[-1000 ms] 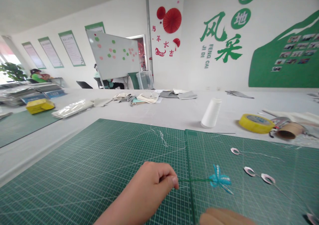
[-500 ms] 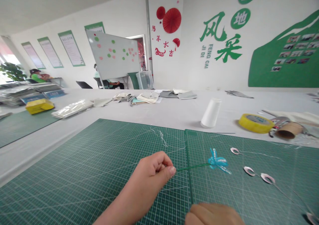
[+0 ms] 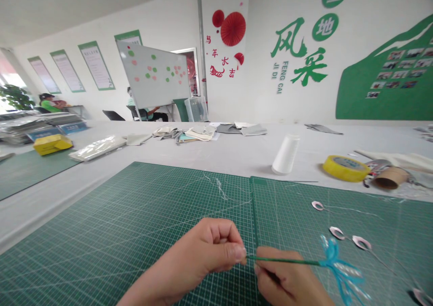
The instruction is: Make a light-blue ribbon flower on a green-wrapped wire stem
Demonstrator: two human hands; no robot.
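Observation:
A blue beaded flower (image 3: 333, 260) with looped petals sits at the right end of a thin green stem (image 3: 297, 261). The stem's left end is pinched between the thumb and fingers of my left hand (image 3: 216, 249). Close on the right, my right hand (image 3: 286, 274) is curled, its fingertips near the stem, which passes across it. Whether those fingers grip the stem or something else is hidden. Both hands are above the green cutting mats (image 3: 135, 215).
Pink-and-white oval rings (image 3: 361, 242) on threads lie on the right mat. Beyond it stand a white thread cone (image 3: 286, 155), yellow tape (image 3: 345, 168) and a cardboard tube (image 3: 390, 178). Fabric pieces (image 3: 203, 132) and a yellow box (image 3: 52, 144) lie farther back.
The flower has moved right and toward me, its stem now lower. My left hand has shifted down and slightly right. My right hand has risen into fuller view beside the stem.

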